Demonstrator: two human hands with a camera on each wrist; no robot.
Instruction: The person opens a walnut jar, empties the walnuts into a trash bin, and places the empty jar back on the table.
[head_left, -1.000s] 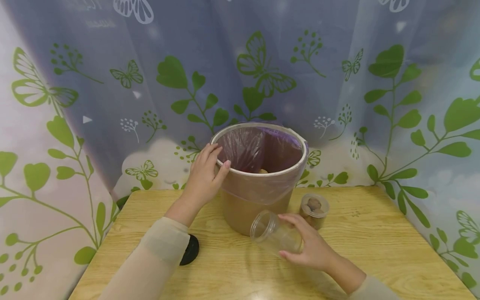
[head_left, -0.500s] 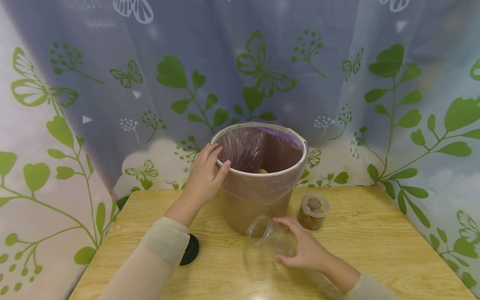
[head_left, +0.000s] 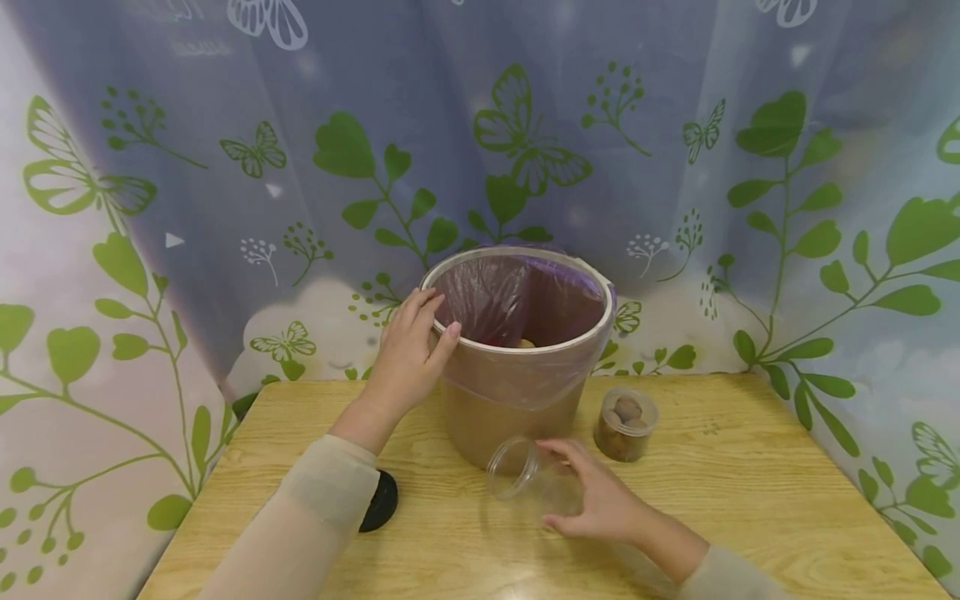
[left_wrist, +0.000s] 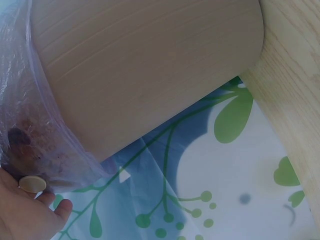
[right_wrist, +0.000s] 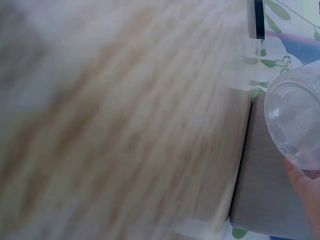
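Note:
My left hand (head_left: pixel 402 358) holds the near left rim of a brown trash bin (head_left: pixel 510 425), fingers over the edge and thumb along the front. A translucent purple bag (head_left: pixel 491 300) lines the bin and hangs over its outside, clearly seen in the left wrist view. My right hand (head_left: pixel 609 500) grips a clear plastic jar (head_left: pixel 551 485), tipped on its side with its mouth towards the left, in front of the bin. The jar looks empty. In the right wrist view its round base (right_wrist: pixel 295 120) faces the camera.
A second clear jar (head_left: pixel 624 437), holding brown walnut-like things (head_left: pixel 628 408), stands right of the bin. A round black lid (head_left: pixel 382 502) lies beside my left sleeve. The wooden table (head_left: pixel 750 483) backs onto a printed curtain (head_left: pixel 420 92).
My right hand has moved slightly left and down with the jar, away from the second jar. My left hand has stayed on the bin's rim.

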